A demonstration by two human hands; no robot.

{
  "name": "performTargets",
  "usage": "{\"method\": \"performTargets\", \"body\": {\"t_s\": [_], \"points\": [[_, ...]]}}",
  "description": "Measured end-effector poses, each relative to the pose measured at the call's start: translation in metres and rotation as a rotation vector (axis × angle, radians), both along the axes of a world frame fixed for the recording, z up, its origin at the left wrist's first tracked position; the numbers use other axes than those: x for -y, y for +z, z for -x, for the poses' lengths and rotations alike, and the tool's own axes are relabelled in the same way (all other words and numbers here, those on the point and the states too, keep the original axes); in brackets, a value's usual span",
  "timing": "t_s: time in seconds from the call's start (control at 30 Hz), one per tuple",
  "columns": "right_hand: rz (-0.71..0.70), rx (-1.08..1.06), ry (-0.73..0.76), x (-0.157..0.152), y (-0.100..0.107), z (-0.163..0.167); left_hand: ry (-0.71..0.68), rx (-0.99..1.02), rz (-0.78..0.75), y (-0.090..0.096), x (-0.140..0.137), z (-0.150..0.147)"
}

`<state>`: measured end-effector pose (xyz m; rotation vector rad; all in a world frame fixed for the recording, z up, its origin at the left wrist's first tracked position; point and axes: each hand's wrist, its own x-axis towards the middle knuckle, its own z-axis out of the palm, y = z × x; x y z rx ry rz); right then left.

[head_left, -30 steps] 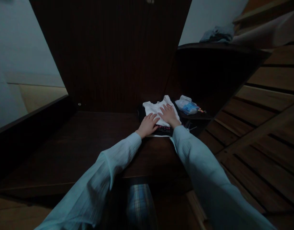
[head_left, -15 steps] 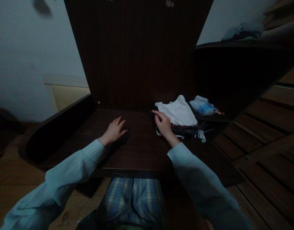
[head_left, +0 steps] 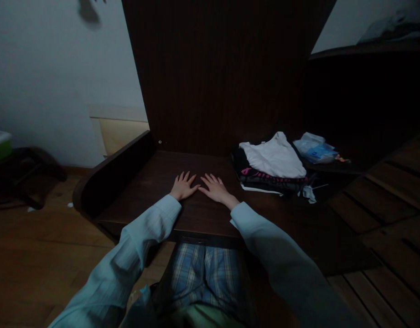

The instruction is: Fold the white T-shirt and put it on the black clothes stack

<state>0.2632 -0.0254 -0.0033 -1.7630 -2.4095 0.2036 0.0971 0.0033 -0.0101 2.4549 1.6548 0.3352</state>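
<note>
My left hand (head_left: 184, 186) rests on the dark wooden desktop (head_left: 134, 191), palm down with the fingers spread. Beside it my right hand (head_left: 215, 188) lies the same way, the two thumbs almost meeting. Both hands hold nothing. To the right of my right hand sits a stack of folded clothes, with a white garment (head_left: 274, 157) on top and dark cloth with pink marks (head_left: 261, 176) beneath. A thin white edge shows under the stack.
Right of the clothes lies a clear and blue plastic packet (head_left: 317, 149). A crumpled white scrap (head_left: 309, 194) is near the stack. A raised side panel (head_left: 110, 175) bounds the desk at left. Slatted wood (head_left: 384, 205) is at right; a green container (head_left: 0, 146) stands far left.
My right hand has left the clothes stack and moved left onto the desktop next to my left hand. Both hands now lie flat. The view has shifted left.
</note>
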Motion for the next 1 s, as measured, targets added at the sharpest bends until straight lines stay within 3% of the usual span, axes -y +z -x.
{"method": "performTargets", "body": {"t_s": [0.2, 1.0], "points": [[-0.004, 0.01, -0.058, -0.0011, -0.0001, -0.0055, -0.004, -0.042, 0.003, 0.0, 0.0014, 0.0012], [-0.003, 0.045, -0.053, -0.0061, -0.005, -0.0066, 0.012, -0.156, -0.033, -0.0037, -0.0017, 0.0012]]}}
